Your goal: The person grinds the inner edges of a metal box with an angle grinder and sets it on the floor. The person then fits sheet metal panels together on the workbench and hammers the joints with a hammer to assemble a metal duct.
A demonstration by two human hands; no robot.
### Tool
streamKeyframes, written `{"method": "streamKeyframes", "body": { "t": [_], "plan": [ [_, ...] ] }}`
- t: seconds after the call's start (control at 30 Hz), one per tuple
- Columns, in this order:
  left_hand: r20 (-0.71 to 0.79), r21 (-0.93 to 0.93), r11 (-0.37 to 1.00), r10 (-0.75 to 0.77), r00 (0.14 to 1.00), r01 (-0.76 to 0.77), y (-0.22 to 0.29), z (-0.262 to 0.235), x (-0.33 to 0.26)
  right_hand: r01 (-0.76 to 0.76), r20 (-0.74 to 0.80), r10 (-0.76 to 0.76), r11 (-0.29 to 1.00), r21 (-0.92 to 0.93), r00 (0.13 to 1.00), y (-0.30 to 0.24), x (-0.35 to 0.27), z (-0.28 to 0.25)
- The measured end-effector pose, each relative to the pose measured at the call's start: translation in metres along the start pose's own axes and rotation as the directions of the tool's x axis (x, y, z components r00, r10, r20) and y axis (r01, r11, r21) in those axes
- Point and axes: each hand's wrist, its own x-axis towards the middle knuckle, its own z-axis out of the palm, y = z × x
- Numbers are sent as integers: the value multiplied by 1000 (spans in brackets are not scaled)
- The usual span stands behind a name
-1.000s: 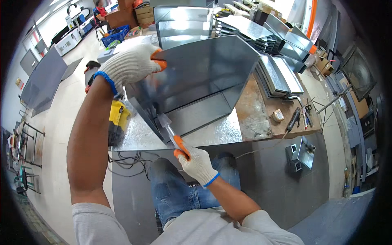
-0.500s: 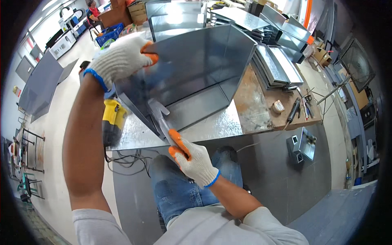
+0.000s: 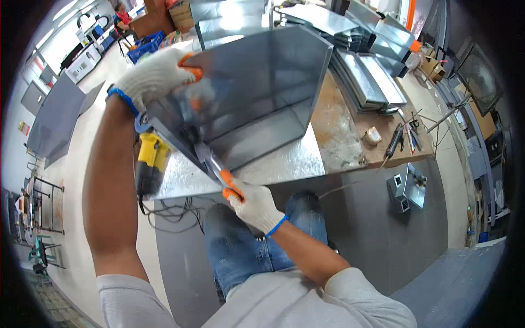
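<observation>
An open sheet-metal box (image 3: 257, 79) stands tilted on the front of the workbench, its inside facing me. My left hand (image 3: 153, 79), in a white knit glove with orange fingertips, is closed over the box's upper left edge. In my gloved right hand (image 3: 254, 208) is a hammer (image 3: 215, 165), gripped by its handle. The hammer's head reaches into the box, close to the lower part of the left wall; it is blurred, and contact cannot be made out. Beside the box's left side lies a yellow and black angle grinder (image 3: 152, 156).
Stacked metal panels (image 3: 361, 82) lie on the bench's right, with a tape roll (image 3: 373, 136) and hand tools (image 3: 395, 142) in front. Cables (image 3: 178, 216) trail below the bench. A bent metal piece (image 3: 409, 187) is on the floor. A seated person (image 3: 123, 22) is far left.
The hammer's head has moved down and left, closer to the box's left wall. My right hand has shifted slightly left and up. The box and my left hand sit slightly farther left in view.
</observation>
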Motion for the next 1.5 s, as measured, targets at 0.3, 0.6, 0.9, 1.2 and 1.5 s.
{"method": "streamKeyframes", "body": {
  "t": [0.3,0.6,0.9,1.2,1.5],
  "plan": [
    [68,-42,999,1,998,2,-36,-2,13,99,-83,-103,994,-49,991,10,-13,20],
    [-35,150,989,20,999,-15,-29,8,3,4,-29,-2,999,39,1000,-12,-15,9],
    [24,60,996,68,997,-70,-31,3,10,122,-177,-97,983,135,980,-25,-14,7],
    [40,59,998,-11,999,9,-15,-9,16,146,-173,-139,989,26,975,-30,-6,-1],
    [26,96,995,28,999,-30,-40,-8,24,-157,-124,179,973,169,976,-7,-23,-31]
  ]
}}
